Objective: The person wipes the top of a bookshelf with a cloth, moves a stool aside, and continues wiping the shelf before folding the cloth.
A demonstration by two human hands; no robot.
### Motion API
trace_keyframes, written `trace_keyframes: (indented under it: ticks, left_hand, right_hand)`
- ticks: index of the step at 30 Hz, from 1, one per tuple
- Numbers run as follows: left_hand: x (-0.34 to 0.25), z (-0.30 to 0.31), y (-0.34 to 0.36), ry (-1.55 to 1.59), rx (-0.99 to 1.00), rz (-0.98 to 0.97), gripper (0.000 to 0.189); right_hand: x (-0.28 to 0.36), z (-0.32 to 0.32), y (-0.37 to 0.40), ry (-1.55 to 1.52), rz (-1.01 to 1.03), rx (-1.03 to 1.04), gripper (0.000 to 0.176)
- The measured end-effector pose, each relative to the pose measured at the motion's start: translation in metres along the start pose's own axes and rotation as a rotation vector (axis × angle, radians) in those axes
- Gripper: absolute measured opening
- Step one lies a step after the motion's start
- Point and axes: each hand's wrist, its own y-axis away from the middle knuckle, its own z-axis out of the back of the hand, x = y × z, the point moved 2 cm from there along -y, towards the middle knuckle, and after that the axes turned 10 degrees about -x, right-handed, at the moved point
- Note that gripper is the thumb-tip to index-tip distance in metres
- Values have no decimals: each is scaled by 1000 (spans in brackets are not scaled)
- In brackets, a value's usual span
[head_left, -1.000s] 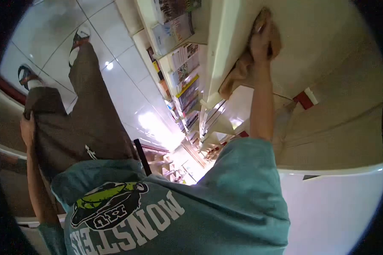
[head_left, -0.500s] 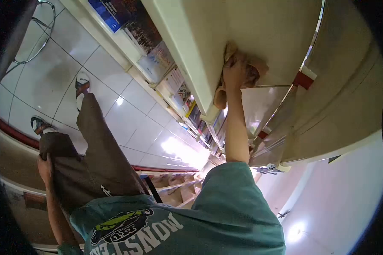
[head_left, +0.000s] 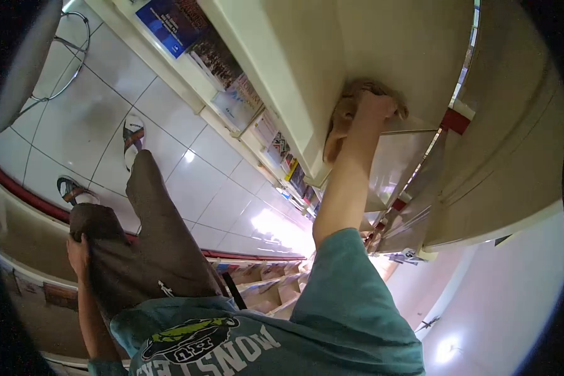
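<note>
My right hand [head_left: 375, 108] reaches up with the arm stretched out and presses a crumpled brown cloth [head_left: 343, 119] against the flat cream top of a shelf unit [head_left: 388, 37], near its front edge. Part of the cloth hangs over that edge. My left hand [head_left: 78, 253] lies low at the left against the thigh of my brown trousers [head_left: 144, 232]. Its fingers are partly hidden by the fabric. I wear a teal printed shirt [head_left: 332, 313].
Below the cream top, shelves hold rows of books and magazines [head_left: 232, 100]. My sandalled feet [head_left: 133, 135] stand on glossy white floor tiles [head_left: 94, 119]. A chrome stool base [head_left: 62, 56] is at the upper left. A red-edged counter [head_left: 25, 188] runs along the left.
My right hand has slid the cloth along the shelf top, and the cloth now bunches beside my fingers. My head has tilted, so the view shifted. My left hand stays at my thigh.
</note>
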Motion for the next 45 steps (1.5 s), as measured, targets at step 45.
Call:
trace_keyframes:
  ticks: [45]
  left_hand:
    - [17, 29, -27, 105, -125, -135, 55]
  right_hand:
    - [186, 36, -92, -214, -167, -228, 29]
